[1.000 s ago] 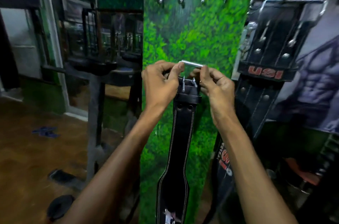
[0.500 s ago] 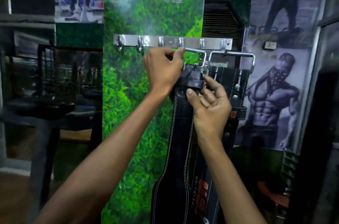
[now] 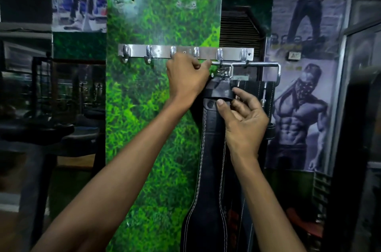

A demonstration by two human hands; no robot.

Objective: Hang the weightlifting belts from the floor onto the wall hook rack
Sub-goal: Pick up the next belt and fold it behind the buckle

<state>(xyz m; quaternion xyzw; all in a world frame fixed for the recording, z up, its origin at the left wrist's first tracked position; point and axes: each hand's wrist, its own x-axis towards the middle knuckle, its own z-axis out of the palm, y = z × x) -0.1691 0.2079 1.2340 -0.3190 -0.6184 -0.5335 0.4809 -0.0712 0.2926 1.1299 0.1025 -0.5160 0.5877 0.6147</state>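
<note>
- At the steel wall hook rack [image 3: 156,52], left hand [image 3: 185,78] grips the chrome buckle [image 3: 221,67] of the black leather weightlifting belt [image 3: 212,148]
- Right hand [image 3: 243,119] pinches the belt's keeper loop [image 3: 219,93]
- Risk: buckle misses hook, belt drops when released

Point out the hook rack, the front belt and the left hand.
hook rack [image 3: 158,52]: head view, bare metal bar between hooks.
front belt [image 3: 212,148]: head view, black strap below the loop.
left hand [image 3: 185,78]: head view, back of the hand.

My only view is the head camera, facing forward at a green wall panel [image 3: 165,107], close up, its hook rack [image 3: 185,53] about level with the lens
</note>
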